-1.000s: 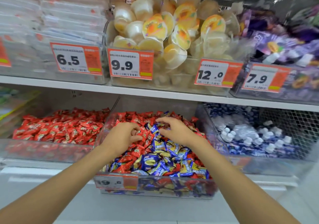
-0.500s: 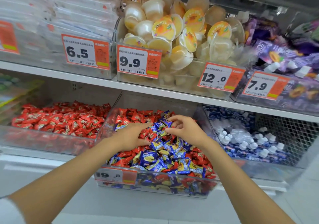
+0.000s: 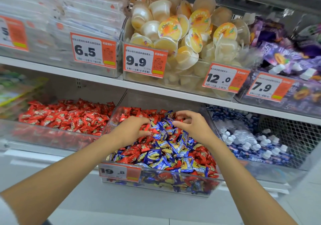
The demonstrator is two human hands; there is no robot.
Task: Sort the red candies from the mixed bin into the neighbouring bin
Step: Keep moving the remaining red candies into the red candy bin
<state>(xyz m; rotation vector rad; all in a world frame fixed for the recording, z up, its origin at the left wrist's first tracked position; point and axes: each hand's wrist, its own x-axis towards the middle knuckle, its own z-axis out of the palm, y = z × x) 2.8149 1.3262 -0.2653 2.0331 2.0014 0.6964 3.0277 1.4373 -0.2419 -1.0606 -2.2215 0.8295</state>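
We count two hands, both over one clear mixed bin point(image 3: 173, 181), and three clear bins in this lower row. The candies are too many to count.

The left hand point(image 3: 132, 129) lies palm down on the heap, its fingers curled in and closed on red candies point(image 3: 135, 151). The right hand point(image 3: 192, 127) is just beside it and does not touch it. Its fingers are bent and its thumb stands apart from them, and we cannot tell whether it holds anything.

The red candies are small crimped foil pillows, glossy red with a pale printed mark that we cannot read. They lie mixed with blue candies point(image 3: 166, 160), which are blue and yellow, under and around both hands. Red ones are thickest beyond the left hand and nearer us than the right hand.

The neighbouring bin point(image 3: 43, 134) stands left of the left hand and is filled with the same red wrappers. Right of the right hand stands a bin of blue-and-white packs point(image 3: 251, 141).

Five orange-and-white price tags can be read. "19.8" point(image 3: 119, 171) is on the mixed bin's front, nearer us than the left hand. Above the hands, along the upper shelf point(image 3: 69, 72), are "6.5" point(image 3: 93, 50), "9.9" point(image 3: 145, 60), "12.0" point(image 3: 224, 78) and "7.9" point(image 3: 269, 86). The small print on them is too fine to read. Jelly cups point(image 3: 173, 28) with orange lids are heaped directly above both hands.
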